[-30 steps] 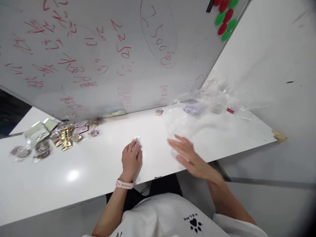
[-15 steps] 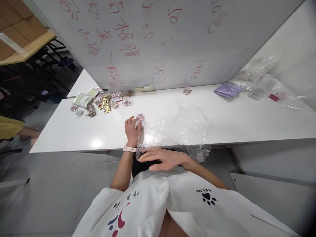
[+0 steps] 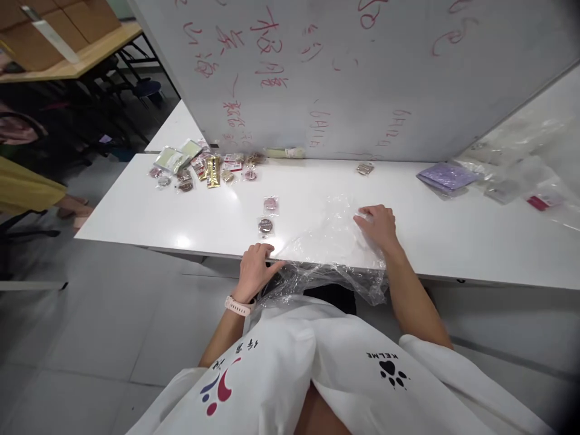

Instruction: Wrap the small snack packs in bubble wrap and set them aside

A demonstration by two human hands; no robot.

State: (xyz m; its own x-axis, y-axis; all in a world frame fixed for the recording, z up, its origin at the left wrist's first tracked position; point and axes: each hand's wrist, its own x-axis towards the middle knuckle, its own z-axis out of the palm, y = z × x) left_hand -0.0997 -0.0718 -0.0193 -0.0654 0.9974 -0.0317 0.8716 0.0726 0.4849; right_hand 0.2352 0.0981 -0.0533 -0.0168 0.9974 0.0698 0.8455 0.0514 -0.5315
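Note:
A large clear plastic bag lies spread over the front of the white table and hangs down past its edge. At the bag's left side, my left hand rests by the table edge, thumb stretched out against the plastic and fingers apart from it. My right hand is over the bag's right side, fingers bent and thumb apart. Just beyond my left hand lie two small round items in clear wrappers, a dark brown one and a pink one.
Wrapped snacks, gold packets and pale green packets are heaped at the back left. A small brown packet, a purple packet and clear bags lie farther right. A whiteboard stands behind.
My right hand has moved from near my body out to the bag's right side. My left hand has drawn back from the pink item, leaving both small round items uncovered.

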